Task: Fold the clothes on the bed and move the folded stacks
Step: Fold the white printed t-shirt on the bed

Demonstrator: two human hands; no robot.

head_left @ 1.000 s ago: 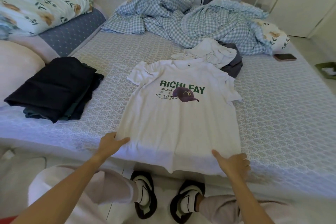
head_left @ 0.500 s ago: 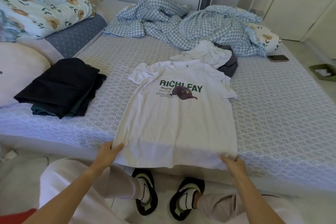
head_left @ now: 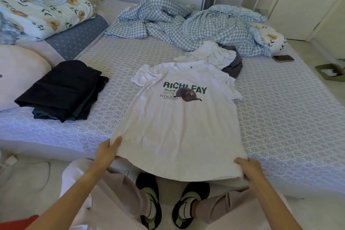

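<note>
White tee [head_left: 179, 127]: one, flat and print-up on the bed [head_left: 280, 117], its hem hanging over the near edge between the two hands.
Left hand [head_left: 106, 152]: pinches the hem's left corner, thumb on top, fingers under the cloth.
Right hand [head_left: 248, 170]: grips the hem's right corner, fingers curled over the edge.
Dark stack [head_left: 61, 89]: one folded pile, several dark pieces, beyond and to the left of the left hand, well apart from the tee.
Unfolded heap [head_left: 216, 55]: one crumpled white garment on one grey piece, past the tee's collar, far from both hands, touching the right shoulder.
Checked bedding [head_left: 186, 26]: one rumpled mass behind the heap.
Pillows [head_left: 43, 13]: one floral on one blue dotted, far left; one pale round cushion [head_left: 16, 73] just beside the stack.
Phone [head_left: 282, 58]: one, far beyond the right hand, on the bed.
Shoes [head_left: 151, 200]: two, black, on the floor between the forearms, under the hem.
</note>
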